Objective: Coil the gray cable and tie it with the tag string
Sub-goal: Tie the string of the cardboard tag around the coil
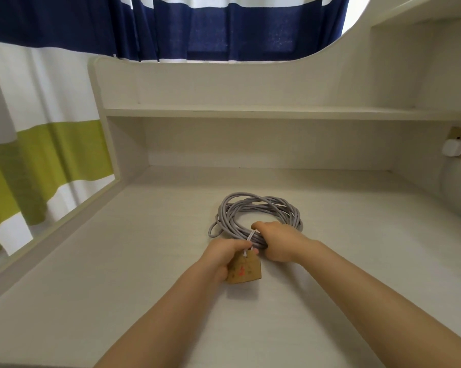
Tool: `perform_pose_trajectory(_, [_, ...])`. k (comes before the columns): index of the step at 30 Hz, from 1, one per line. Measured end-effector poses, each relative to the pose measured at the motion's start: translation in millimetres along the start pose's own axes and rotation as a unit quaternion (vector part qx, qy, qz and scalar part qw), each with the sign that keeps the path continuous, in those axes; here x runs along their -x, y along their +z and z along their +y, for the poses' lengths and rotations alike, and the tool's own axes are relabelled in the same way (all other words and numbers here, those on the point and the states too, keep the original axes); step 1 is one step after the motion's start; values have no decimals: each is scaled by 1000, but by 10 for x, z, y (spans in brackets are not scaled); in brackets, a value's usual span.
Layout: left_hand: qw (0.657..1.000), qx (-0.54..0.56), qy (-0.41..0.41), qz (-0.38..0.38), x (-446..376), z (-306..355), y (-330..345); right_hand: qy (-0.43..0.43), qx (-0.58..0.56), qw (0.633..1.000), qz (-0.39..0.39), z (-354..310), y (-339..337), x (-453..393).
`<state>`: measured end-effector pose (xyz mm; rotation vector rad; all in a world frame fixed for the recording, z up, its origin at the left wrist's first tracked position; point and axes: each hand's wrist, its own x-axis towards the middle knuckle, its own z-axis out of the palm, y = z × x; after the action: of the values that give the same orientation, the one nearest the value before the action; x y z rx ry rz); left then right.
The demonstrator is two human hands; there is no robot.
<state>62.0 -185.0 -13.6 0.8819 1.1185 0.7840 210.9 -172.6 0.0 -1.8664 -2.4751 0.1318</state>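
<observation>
Pale wood-grain surface [117, 261] extends to a recessed back panel under a shelf [250, 112]. Striped curtains [51, 155] in navy, white and green hang to the left and behind. On the right wall, a white plug adapter [454, 149] sits in a socket strip.

Your gray cable [250, 208] lies coiled in several loops on the surface, near its centre. A white tag string [251, 236] crosses the near side of the coil. A brown cardboard tag [244, 270] hangs from this string, just in front of the coil.

Your left hand [225, 254] pinches the string at the top of the tag, fingers curled. Your right hand [275, 241] clenches the near-right section of the bundled loops, just beside the string.
</observation>
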Motion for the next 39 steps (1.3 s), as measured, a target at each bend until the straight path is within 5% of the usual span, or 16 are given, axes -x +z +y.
perform_pose_trajectory(7, [998, -17, 48, 40, -37, -58, 25, 47, -160, 969, 180, -82, -39, 317])
perform_pose_trajectory(16, [994, -38, 74, 67, 25, -46, 58, 115, -305, 945, -29, -250, -15, 412])
perform_pose_trajectory(24, [993, -104, 50, 30, 172, -12, -77, 162, -515, 841, 47, -139, -213, 384])
perform_pose_trajectory(29, [994, -90, 56, 5, 241, -62, -133, 191, -461, 856, 133, -81, -193, 315])
perform_pose_trajectory(33, [995, -72, 56, -31, 283, -63, -89, 181, -436, 872, 129, -173, -101, 267])
perform_pose_trajectory(39, [996, -69, 45, -39, 350, -12, -120, 194, -535, 819, 75, -194, -145, 294])
